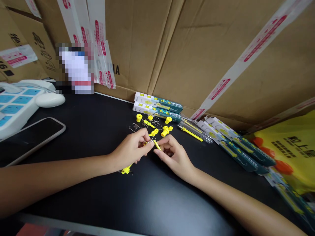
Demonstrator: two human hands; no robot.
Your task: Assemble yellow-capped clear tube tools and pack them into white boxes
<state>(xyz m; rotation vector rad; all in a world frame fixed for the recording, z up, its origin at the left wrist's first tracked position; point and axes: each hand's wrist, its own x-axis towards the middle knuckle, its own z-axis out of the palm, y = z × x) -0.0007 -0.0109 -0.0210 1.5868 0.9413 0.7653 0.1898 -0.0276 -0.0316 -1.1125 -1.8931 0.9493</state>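
Observation:
Over the black table, my left hand (130,147) pinches a thin silvery piece (149,142) whose kind I cannot make out. Close beside it, my right hand (173,155) grips a short yellow plastic rod (157,145) between thumb and fingers. A small wire loop (154,139) shows where the two pieces meet. Partly under my left hand lies a yellow plastic part (126,169). Just beyond my fingers are loose yellow caps (165,131), a yellow plastic piece (148,124) with wire around it, and small metal hooks (135,127).
Printed slim boxes (157,109) lie at the back, with more boxes (231,144) at right. Clear tubes and a yellow rod (193,134) lie between them. At left are a phone (31,139) and a power strip (18,105). Cardboard boxes (137,42) wall the back; a yellow bag (290,150) stands right.

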